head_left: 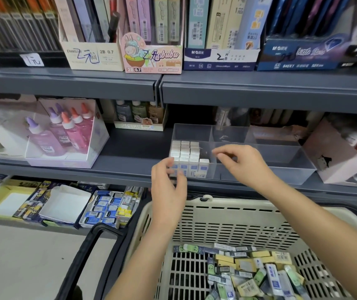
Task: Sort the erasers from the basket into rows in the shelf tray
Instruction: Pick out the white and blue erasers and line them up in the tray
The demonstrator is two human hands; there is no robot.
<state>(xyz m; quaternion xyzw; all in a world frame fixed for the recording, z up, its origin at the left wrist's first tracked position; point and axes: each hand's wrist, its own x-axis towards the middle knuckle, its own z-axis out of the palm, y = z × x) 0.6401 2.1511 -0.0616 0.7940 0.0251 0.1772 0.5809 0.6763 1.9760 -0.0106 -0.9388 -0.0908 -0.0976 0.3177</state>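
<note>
A clear plastic divided tray (pixel 281 169) sits at the front edge of a grey metal shelf (pixel 130 165). White blue-sleeved erasers (pixel 186 152) stand in rows in its front-left compartment. The left hand (pixel 168 187) curls at that corner. The right hand (pixel 244 163), loosely curled, hovers over the middle compartment. Below, a cream slotted plastic basket (pixel 227 213) holds loose mixed erasers (pixel 259 271).

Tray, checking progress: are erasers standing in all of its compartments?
No, the erasers fill only the tray's left front compartment; the right one shows bare plastic.
</note>
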